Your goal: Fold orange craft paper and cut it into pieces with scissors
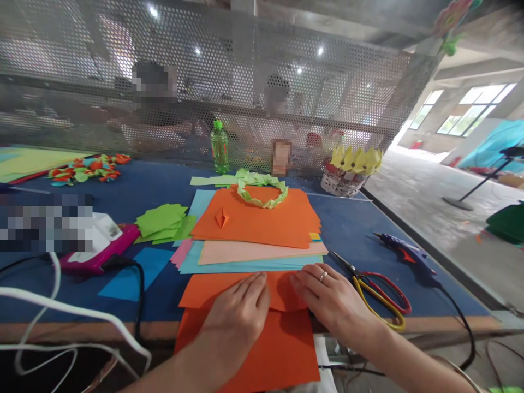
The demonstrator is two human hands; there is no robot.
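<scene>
An orange sheet of paper [282, 346] lies at the table's front edge, its lower part hanging over the edge. Its far end is folded back toward me as a wide flap. My left hand [241, 308] presses on the flap near the middle, fingers curled together. At the flap's right end, my right hand [333, 297] has its fingers closed on the paper; the thumb is mostly hidden. Just beyond lie pink and light blue sheets [262, 254] and a stack of orange sheets [262, 226]. A small folded orange piece [222, 218] and a pale green folded-paper ring [283, 197] rest on that stack.
Scissors [379, 286] and a glue gun [409, 256] lie at right. Green paper squares [161, 224], a blue sheet [139, 273], a magenta power strip [98, 254] and white cables [73, 305] are at left. Behind stand a green bottle [220, 147] and a basket [344, 180].
</scene>
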